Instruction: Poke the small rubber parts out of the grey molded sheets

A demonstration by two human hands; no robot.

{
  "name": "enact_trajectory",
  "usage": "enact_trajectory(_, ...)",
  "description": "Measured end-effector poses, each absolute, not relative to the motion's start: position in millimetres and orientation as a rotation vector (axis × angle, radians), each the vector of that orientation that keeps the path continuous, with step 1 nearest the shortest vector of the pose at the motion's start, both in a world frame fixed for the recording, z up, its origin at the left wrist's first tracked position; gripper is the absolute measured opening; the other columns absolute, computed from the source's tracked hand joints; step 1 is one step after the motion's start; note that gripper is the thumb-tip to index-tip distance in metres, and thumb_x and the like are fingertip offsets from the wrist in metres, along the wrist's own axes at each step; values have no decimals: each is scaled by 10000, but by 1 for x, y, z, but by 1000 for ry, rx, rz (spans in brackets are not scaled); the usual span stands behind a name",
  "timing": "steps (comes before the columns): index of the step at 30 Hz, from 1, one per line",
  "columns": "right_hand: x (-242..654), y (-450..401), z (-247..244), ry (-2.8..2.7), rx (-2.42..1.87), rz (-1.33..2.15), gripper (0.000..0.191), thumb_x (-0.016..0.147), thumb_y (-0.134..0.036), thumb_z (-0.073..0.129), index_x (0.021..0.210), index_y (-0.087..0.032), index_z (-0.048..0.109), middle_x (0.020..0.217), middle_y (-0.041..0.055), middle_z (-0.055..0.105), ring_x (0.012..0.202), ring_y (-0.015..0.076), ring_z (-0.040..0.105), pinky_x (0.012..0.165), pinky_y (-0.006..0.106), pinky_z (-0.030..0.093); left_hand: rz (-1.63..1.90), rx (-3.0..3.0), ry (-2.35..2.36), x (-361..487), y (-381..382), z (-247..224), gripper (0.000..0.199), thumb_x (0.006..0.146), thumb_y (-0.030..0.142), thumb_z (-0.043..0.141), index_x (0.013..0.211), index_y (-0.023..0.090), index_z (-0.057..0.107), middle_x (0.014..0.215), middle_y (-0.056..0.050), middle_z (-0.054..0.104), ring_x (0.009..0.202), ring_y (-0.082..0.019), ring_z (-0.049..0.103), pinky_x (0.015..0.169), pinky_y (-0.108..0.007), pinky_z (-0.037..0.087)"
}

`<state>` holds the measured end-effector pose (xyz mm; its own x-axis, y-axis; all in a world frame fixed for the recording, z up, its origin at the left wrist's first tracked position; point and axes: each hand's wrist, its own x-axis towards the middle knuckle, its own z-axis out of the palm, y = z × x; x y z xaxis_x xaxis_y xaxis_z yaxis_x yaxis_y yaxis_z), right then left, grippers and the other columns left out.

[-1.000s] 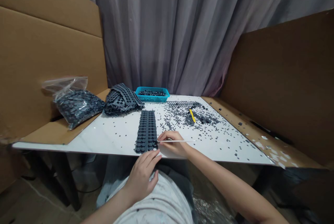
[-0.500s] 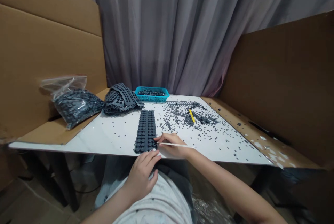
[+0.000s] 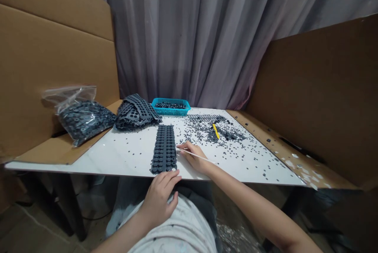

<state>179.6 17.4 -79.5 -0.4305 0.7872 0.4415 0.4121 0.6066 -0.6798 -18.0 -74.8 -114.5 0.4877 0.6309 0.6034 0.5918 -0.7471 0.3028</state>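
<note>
A long strip of dark grey moulded rubber pieces lies lengthwise on the white marble-patterned board. My right hand is shut on a thin white stick, whose tip sits at the strip's right edge. My left hand rests open at the board's front edge, its fingertips close to the strip's near end. Small black rubber bits lie scattered across the board, around a yellow-handled tool.
Farther back stand a blue plastic basket of dark pieces and a folded pile of rubber sheets. A clear bag of dark pieces lies on cardboard at left. Cardboard walls and a grey curtain enclose the board.
My right hand has moved up along the strip. The white stick has swung from nearly level to a slant, its tip higher at the strip's edge. My left hand stays put.
</note>
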Motion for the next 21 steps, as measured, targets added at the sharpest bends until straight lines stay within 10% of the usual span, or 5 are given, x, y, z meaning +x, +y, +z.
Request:
enact_trajectory(9, 178, 12, -78, -2005, -774, 1018, 222, 887, -408, 565, 868, -187, 552, 1114, 147, 664, 1084, 226, 622, 856, 399, 507, 1130, 2661, 1084, -19, -75, -115, 413, 768, 94, 497, 1166, 185, 559, 1211, -95, 612, 1089, -249, 548, 923, -424, 470)
enact_trajectory(21, 175, 12, -73, -2293, -839, 572, 157, 938, -283, 438, 883, -198, 558, 1129, 109, 664, 1051, 217, 622, 858, 364, 491, 1112, 2646, 1115, -18, -76, -114, 418, 763, 93, 491, 1164, 194, 555, 1222, -101, 605, 1085, -255, 550, 918, -427, 472)
